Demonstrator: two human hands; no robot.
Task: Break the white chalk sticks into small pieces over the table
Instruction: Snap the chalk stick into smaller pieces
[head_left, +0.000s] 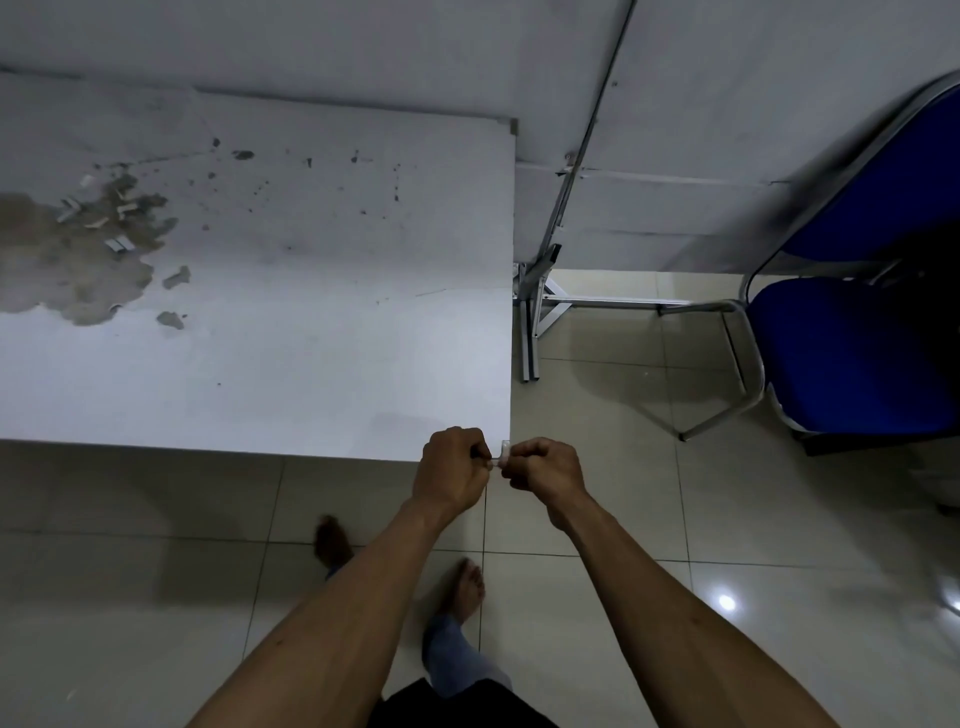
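Observation:
A short white chalk stick (500, 457) is held between my two hands at the near right corner of the white table (291, 322). My left hand (453, 470) grips its left end with curled fingers. My right hand (545, 470) pinches its right end. Only a small part of the chalk shows between the fists, and it looks bent or snapped there. Several small white chalk pieces (104, 218) lie on a worn brown patch at the table's far left.
A blue chair (852, 338) with a metal frame stands on the tiled floor to the right. A grey wall and metal table legs (535, 312) lie beyond the table's right edge. My bare feet (467, 587) are on the tiles below.

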